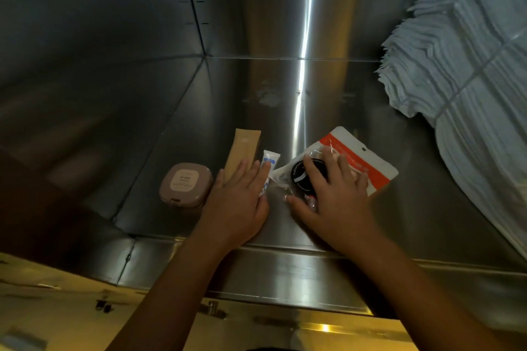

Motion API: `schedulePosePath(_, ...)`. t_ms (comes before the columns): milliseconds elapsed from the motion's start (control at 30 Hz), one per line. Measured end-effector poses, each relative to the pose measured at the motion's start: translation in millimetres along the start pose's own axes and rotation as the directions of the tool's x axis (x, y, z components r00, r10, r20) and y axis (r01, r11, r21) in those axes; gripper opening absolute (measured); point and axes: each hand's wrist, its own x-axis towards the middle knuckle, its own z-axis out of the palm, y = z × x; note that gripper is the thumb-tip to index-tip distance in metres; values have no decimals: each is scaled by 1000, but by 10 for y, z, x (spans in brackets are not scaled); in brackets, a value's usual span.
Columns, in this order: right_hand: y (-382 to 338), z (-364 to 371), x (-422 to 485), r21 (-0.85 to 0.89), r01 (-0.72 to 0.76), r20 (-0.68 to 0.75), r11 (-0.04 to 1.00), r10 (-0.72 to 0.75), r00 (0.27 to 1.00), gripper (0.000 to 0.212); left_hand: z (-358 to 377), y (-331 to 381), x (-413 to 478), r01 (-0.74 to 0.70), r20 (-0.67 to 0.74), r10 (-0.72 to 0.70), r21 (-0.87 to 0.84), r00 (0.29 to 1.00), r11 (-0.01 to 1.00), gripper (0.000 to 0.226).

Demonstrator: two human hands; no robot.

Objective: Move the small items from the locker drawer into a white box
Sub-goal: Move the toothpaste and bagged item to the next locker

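- Left hand (236, 199): fingers straight and close together, lying flat, palm down. Nothing pinched.
- Its fingertips rest on the near ends of two tubes: beige tube (243, 148) under the outer fingers, small white tube (269, 161) under the index side.
- Both tubes run with their long axis away from the person, roughly in line with the left fingers. They lie side by side, just apart.
- Right hand (333, 199): fingers spread and draped over the round black tin (298, 177) in clear wrap, thumb at its near edge. Cannot tell if the grip has closed.
- The tin sits on the near-left corner of the orange-and-white pouch (359, 154), which lies flat and extends away to the right of the right hand.
- Compact (186, 184): just left of the left hand, untouched, and nearer that hand than the right.
- All five items lie on the drawer floor (256, 88), toward its near edge.
- Stack of folded cloths (470, 65): far right, well apart from the hands.
- White box not in view.
- Judgement: the left hand is best placed for the tubes, curling across their width. The right hand takes the tin.
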Motion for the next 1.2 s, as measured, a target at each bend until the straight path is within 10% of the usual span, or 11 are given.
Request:
schedulePosePath(400, 430, -211, 101, 126, 412, 142, 903, -427, 893, 71, 58, 117, -16, -18, -65, 23, 69, 998, 997, 78)
schedulePosePath(1200, -177, 31, 274, 145, 339, 78, 930, -352, 933, 71, -31, -168, -91, 63, 14, -63, 19, 998, 998, 112)
